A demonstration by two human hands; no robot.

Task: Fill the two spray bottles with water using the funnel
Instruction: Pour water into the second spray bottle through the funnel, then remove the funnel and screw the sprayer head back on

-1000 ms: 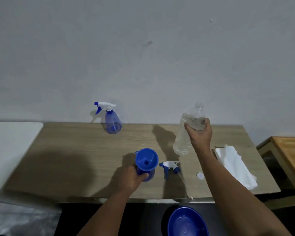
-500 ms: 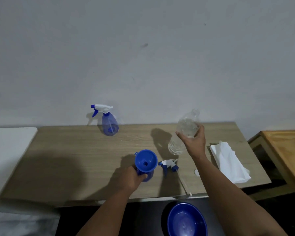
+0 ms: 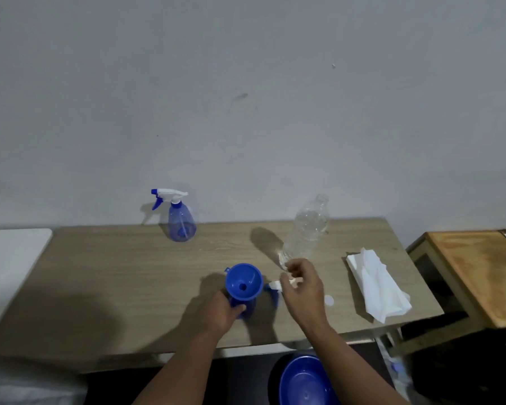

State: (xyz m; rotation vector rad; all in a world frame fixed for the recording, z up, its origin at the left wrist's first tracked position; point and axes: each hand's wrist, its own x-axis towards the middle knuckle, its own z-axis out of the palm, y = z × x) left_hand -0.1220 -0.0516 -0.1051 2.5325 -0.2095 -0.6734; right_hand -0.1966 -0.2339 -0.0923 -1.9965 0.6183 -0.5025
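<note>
A blue funnel [image 3: 244,280] sits in the neck of a blue spray bottle [image 3: 248,310] near the table's front edge. My left hand [image 3: 219,312] grips that bottle's body. Its removed spray head [image 3: 273,290] lies just to the right, partly hidden by my right hand [image 3: 303,290], which hovers over it with loosely curled fingers and holds nothing that I can see. The clear water bottle [image 3: 307,229] stands uncapped on the table behind my right hand. A second spray bottle [image 3: 181,226], with its head on, stands at the back left.
On the wooden table [image 3: 129,287], a small white cap [image 3: 329,300] lies right of my right hand and a pile of white tissues [image 3: 377,285] further right. A blue basin [image 3: 304,381] sits below the front edge. An orange-topped side table [image 3: 479,273] stands to the right.
My right hand set the water bottle down on the table, let go of it and moved down and left toward the spray head. My left hand kept its grip on the bottle with the funnel.
</note>
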